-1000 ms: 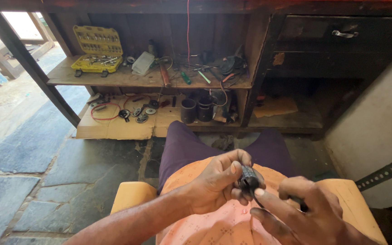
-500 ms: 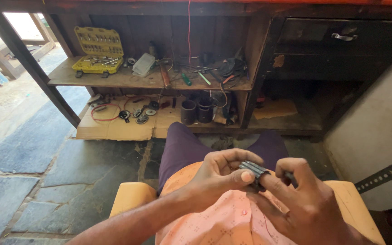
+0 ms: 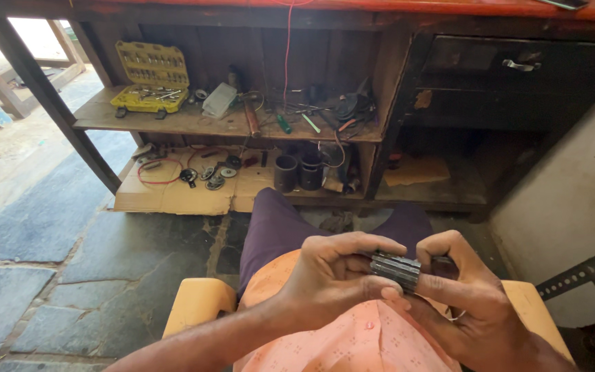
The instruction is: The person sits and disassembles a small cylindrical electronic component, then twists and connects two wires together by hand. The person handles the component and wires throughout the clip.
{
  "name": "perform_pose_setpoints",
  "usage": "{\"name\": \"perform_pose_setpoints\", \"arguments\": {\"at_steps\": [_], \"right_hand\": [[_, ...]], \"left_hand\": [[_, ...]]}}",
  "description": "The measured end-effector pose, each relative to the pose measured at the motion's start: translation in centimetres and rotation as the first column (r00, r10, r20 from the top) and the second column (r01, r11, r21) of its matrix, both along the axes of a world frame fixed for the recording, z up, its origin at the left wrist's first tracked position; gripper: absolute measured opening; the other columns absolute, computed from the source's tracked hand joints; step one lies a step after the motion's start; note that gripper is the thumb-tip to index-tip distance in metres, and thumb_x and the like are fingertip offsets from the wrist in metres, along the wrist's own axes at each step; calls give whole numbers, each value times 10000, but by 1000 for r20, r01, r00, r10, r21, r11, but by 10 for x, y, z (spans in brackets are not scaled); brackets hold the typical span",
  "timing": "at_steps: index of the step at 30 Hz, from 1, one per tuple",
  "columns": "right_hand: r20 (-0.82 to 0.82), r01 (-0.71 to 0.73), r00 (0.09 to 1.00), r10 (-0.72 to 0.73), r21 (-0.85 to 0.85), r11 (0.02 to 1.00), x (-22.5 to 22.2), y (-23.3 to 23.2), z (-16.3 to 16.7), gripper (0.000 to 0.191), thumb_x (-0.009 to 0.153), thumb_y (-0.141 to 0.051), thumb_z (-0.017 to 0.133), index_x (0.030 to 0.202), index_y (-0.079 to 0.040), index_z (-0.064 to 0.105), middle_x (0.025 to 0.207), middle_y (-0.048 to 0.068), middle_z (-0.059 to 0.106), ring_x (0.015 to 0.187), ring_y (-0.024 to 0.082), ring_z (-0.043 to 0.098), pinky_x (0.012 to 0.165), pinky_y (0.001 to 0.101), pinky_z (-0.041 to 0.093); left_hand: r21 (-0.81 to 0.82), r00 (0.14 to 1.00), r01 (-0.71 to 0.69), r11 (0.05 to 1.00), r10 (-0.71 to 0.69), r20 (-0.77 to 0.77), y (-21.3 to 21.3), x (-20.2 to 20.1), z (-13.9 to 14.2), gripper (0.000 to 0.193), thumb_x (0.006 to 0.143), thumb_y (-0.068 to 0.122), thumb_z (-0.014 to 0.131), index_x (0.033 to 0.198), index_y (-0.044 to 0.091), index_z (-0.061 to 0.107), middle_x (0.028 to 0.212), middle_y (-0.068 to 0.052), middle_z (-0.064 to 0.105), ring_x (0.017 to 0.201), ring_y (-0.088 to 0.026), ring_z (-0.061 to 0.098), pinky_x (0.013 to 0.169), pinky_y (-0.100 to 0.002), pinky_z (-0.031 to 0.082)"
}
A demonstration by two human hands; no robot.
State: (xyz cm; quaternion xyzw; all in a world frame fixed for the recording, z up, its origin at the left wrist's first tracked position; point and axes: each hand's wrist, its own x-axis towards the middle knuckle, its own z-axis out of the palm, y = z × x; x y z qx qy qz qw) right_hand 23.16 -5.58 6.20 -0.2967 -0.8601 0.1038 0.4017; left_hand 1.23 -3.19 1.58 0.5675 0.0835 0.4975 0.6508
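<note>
Tilted flatter now, the ribbed metal part (image 3: 395,269) sits gripped between left hand (image 3: 332,275) and right hand (image 3: 466,303), ends hidden.

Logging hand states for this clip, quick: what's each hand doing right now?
Left hand: closed, fingers pinching the ribbed metal cylinder.
Right hand: closed around the same cylinder's other end, from below.

Bare forearms, peach patterned shirt with small white motifs, dark purple trousers
</note>
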Motion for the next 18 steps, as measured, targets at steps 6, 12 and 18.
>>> {"name": "perform_pose_setpoints", "arguments": {"at_steps": [6, 12, 18], "right_hand": [[-81, 49, 996, -47, 27, 998, 9, 13, -2, 311, 746, -114, 854, 1043, -43, 791, 1011, 37, 592, 869, 120, 610, 673, 251, 520], [-287, -73, 957, 41, -100, 992, 20, 16, -28, 287, 798, -55, 840, 1073, -10, 771, 1055, 51, 607, 942, 125, 583, 752, 232, 496], [-378, -289, 911, 162, -308, 906, 33, 22, -36, 235, 851, 39, 787, 1084, 67, 769, 1131, 126, 584, 1019, 182, 595, 850, 287, 544]], "left_hand": [[15, 983, -182, 983, 182, -20, -4, 20, 12, 412, 945, 19, 762, 1310, -87, 601, 1146, -145, 726, 1035, -153, 730, 912, -266, 624], [33, 972, -229, 973, 230, -52, -8, 17, 15, 411, 917, 41, 786, 1262, -81, 598, 1112, -149, 733, 1005, -165, 754, 890, -273, 655], [96, 963, -261, 961, 265, -40, -11, 19, 14, 423, 913, 51, 807, 1259, -86, 607, 1101, -158, 748, 997, -163, 755, 900, -283, 655]]}}
